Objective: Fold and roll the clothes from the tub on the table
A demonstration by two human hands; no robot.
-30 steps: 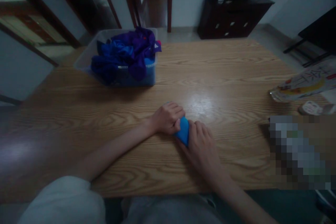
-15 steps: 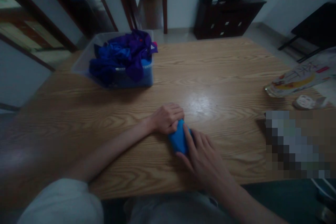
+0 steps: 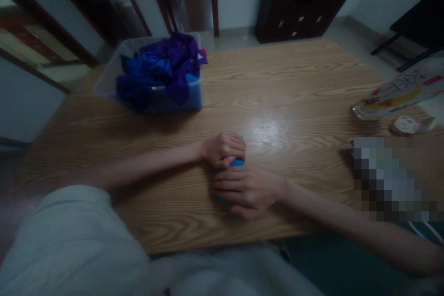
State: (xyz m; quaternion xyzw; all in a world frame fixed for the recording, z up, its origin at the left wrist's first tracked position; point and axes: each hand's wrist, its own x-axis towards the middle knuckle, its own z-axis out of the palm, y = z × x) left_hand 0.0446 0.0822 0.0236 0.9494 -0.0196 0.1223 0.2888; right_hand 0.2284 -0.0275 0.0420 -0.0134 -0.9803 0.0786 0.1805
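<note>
A compact blue bundle (image 3: 237,163), which looks like folded cloth, lies on the wooden table in front of me, mostly hidden under my hands. My left hand (image 3: 225,149) is closed over its far end, with the thumb tucked toward the near side. Across the near part rests my right hand (image 3: 244,189), its fingers wrapped over the top and pointing left, the thumb lower down. Only a strip of blue between the two hands and small bits at the edges show.
A clear plastic bin (image 3: 107,71) heaped with blue and purple fabric (image 3: 152,71) stands at the back left of the wooden table (image 3: 298,78). On the right are a printed plastic bag (image 3: 398,92), a small round item (image 3: 405,125) and a blurred-out object (image 3: 391,180).
My right hand has turned from gripping the bundle's right side to lying across its top, covering more of it. My left hand stays at the far end. The view has tilted slightly down.
</note>
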